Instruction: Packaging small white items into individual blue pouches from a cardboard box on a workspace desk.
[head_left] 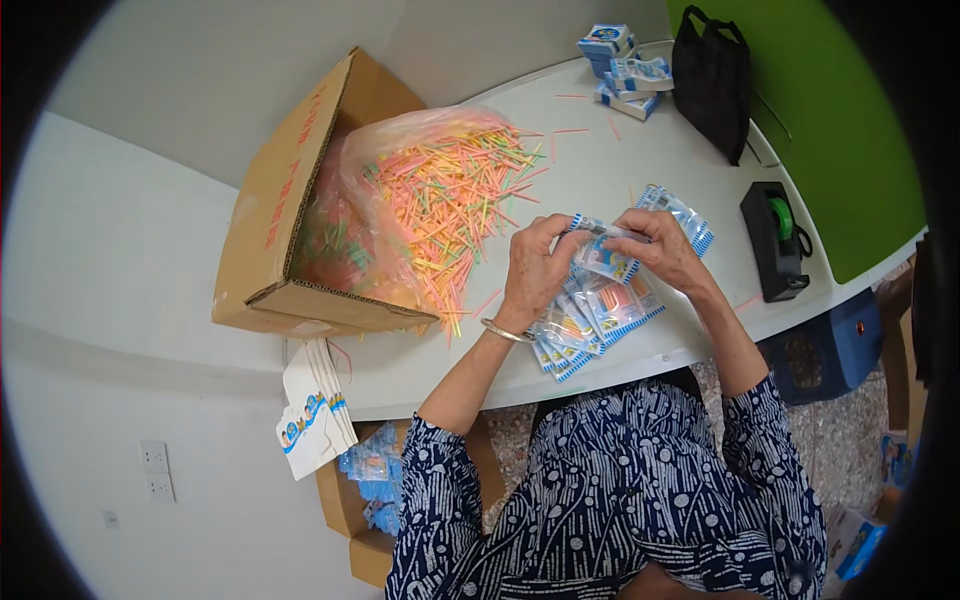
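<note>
Between my two hands is a small clear plastic packet [604, 262] with blue-striped edges, held above the white table. My left hand [537, 262] pinches its left side, and my right hand [665, 250] grips its upper right part with thumb and fingers. Below them several similar packets [618, 303] lie in an overlapping pile, with pink and orange sticks showing inside. Another few packets [690, 220] rest just beyond my right hand. Left of my hands, a heap of short pink, yellow, orange and green plastic sticks [450, 200] spills from a clear bag.
A tipped cardboard box [275, 215] holds the bag. Small blue-and-white boxes [632, 75] and a black bag [712, 80] stand at the back, a black tape dispenser [768, 240] at right. Flat white cartons [315, 410] hang at the left edge above an open box [345, 505] of packets.
</note>
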